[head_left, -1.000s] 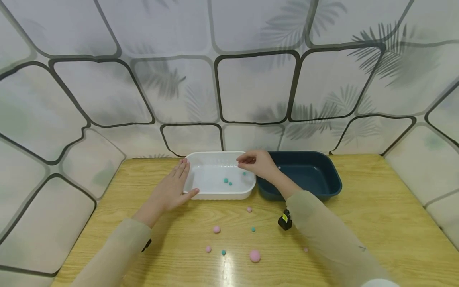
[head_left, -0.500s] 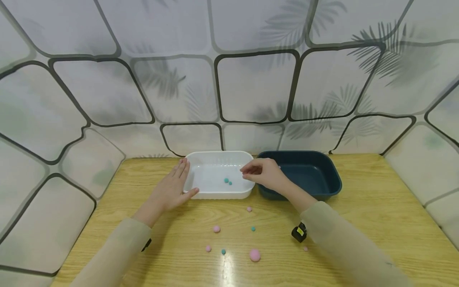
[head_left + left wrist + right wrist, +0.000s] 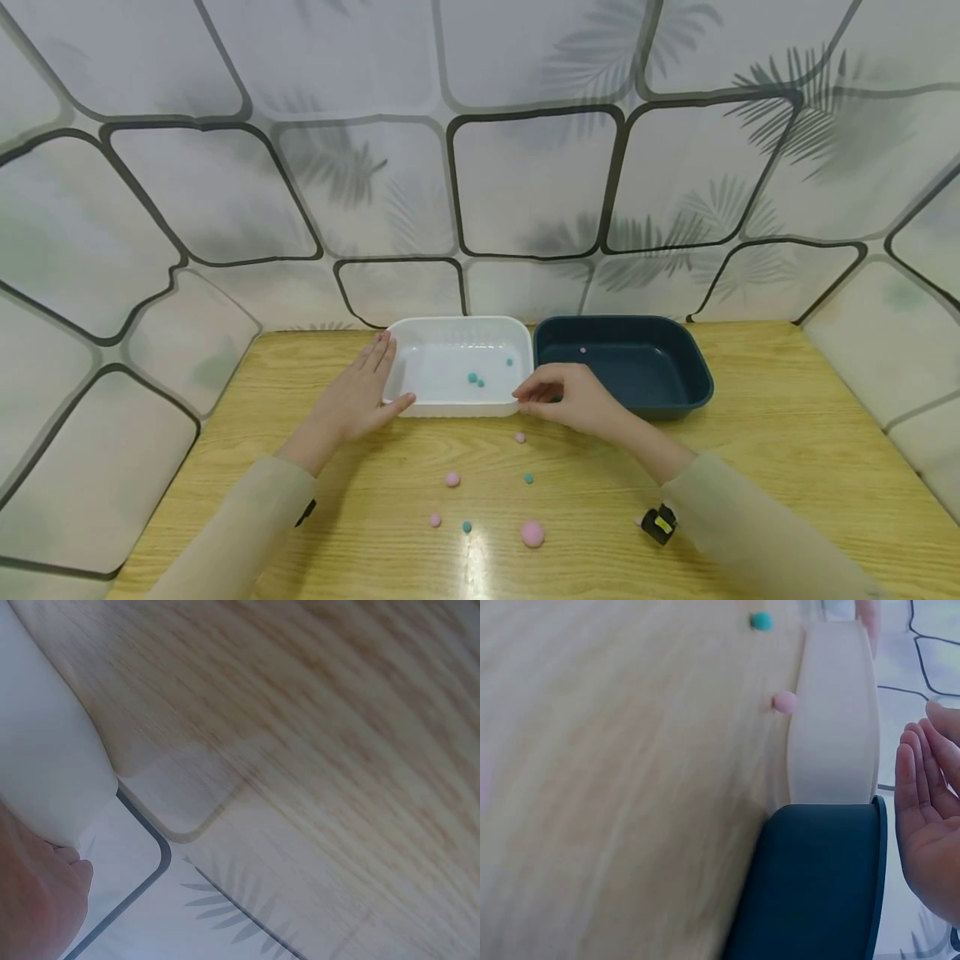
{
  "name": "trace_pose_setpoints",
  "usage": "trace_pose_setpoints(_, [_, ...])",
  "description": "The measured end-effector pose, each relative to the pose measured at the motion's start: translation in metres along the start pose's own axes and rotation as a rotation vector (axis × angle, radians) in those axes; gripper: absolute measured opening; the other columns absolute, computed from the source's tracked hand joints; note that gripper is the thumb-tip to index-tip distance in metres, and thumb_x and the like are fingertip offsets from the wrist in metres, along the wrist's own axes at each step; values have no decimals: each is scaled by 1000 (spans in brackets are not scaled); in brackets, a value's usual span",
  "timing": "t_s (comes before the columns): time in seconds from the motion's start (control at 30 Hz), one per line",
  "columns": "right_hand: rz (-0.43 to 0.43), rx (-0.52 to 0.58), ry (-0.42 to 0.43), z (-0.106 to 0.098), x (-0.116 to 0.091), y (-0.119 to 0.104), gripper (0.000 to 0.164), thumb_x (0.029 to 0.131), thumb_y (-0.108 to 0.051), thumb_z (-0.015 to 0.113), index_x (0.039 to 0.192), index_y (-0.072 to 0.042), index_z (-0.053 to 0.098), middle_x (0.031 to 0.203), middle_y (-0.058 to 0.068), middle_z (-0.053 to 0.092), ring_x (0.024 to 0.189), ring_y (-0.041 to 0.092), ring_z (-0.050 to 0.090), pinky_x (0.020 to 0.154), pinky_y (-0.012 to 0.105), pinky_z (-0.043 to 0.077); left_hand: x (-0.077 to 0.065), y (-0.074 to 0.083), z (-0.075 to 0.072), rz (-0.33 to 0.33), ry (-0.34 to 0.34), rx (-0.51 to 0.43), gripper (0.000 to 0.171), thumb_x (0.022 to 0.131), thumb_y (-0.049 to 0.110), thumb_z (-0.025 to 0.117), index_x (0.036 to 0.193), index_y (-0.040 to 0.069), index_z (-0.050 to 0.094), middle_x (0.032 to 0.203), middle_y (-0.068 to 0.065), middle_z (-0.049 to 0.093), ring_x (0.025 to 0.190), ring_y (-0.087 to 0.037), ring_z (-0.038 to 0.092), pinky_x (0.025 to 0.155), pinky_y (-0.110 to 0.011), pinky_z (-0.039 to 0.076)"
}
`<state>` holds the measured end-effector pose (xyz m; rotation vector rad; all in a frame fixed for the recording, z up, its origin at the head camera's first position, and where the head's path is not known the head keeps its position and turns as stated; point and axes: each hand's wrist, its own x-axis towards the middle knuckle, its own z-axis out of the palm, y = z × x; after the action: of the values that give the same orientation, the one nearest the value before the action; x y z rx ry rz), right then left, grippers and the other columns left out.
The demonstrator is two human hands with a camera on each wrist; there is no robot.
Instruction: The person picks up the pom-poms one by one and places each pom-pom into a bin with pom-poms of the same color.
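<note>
My left hand (image 3: pixel 352 396) rests against the left end of a white rectangular dish (image 3: pixel 450 410), fingers straight along its rim and thumb at the front edge. Inside that dish lie a few small teal balls (image 3: pixel 472 377). At its front right corner, over the join with a dark blue dish (image 3: pixel 660 392), hovers my right hand (image 3: pixel 573 400), fingers loosely bent. The right wrist view shows the right hand (image 3: pixel 934 802) above the rims, with nothing seen between fingers and thumb. A tiny pink ball (image 3: pixel 582 350) is in the dark blue dish.
On the wooden table (image 3: pixel 360 533), before the dishes, lie several pink balls, the largest (image 3: pixel 532 533) nearest me. Two teal balls, one (image 3: pixel 528 478) farther back and one (image 3: pixel 467 527) closer, lie among them. A patterned backdrop (image 3: pixel 525 183) rises behind the table.
My right hand has drawn back from above the white dish toward its front right corner, uncovering a teal ball there and the pink ball in the dark dish. The left hand has stayed in place.
</note>
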<state>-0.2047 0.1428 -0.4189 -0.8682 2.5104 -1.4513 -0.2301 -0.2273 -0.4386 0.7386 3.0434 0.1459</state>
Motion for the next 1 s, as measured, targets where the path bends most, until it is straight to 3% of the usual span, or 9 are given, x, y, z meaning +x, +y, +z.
trace_pose_setpoints(0.17, [-26,14,-17,2,-14,3,17,92,-3,81,109,2,80,105,17,80,87,0,71,80,23,64,0,0,1,0,4,-6,99,106,58,52,165,-10,12,175,-27,8,165,-42,11,135,-54,20])
trace_pose_setpoints(0.5, [-78,29,-15,11,-31,11,14,90,3,81,104,1,81,97,12,80,86,-2,71,76,22,63,0,-1,3,5,12,-4,99,106,59,51,165,-11,14,175,-28,9,165,-43,12,135,-54,22])
trace_pose_setpoints(0.77, [-134,41,-33,23,-40,24,17,88,5,82,104,-1,82,100,12,81,87,2,73,74,22,64,-1,0,1,6,16,-1,98,106,59,50,165,-11,15,175,-28,10,165,-43,12,134,-54,22])
trace_pose_setpoints(1.0, [-75,56,-59,31,-41,25,16,87,4,83,102,1,81,94,13,80,82,-2,69,73,23,64,-1,1,0,6,17,-5,97,106,57,50,165,-12,15,175,-28,11,165,-43,12,135,-54,22])
